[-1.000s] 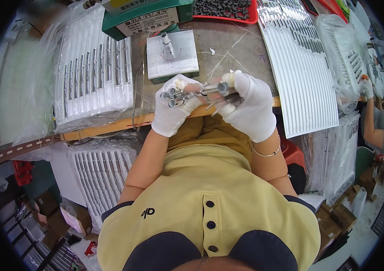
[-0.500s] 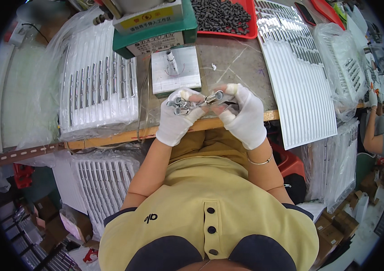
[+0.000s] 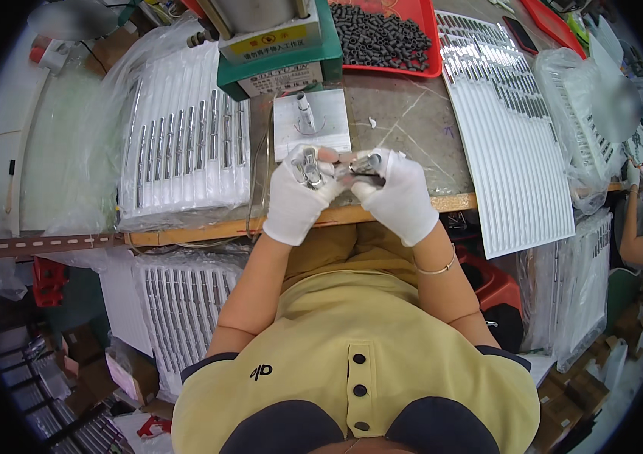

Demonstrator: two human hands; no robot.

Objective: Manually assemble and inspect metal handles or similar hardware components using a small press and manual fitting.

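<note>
In white gloves with bare fingertips, both hands meet over the table's wooden front edge. My left hand [image 3: 295,200] is closed round several short shiny metal tubes [image 3: 310,172], their ends sticking up from the fingers. My right hand [image 3: 399,198] grips another chrome tube [image 3: 368,164] between thumb and fingers, its tip close to the left fingertips. A dark gap or part shows beneath that tube; I cannot make out which. Just beyond the hands lies a flat metal block [image 3: 330,125] with an upright metal post [image 3: 305,113] on it.
Behind the block stands a green press [image 3: 280,72]. A red tray [image 3: 433,53] holds many black plastic sleeves. Ridged white trays with metal tubes lie left [image 3: 185,185] and right [image 3: 522,200]. A phone [image 3: 520,35] rests at the far right. Another person's arm [image 3: 632,219] shows at the right rim.
The whole view has shifted, moving the table items rightward. The tubes in both hands now point more upright, and my right fingers have closed in nearer to the tube.
</note>
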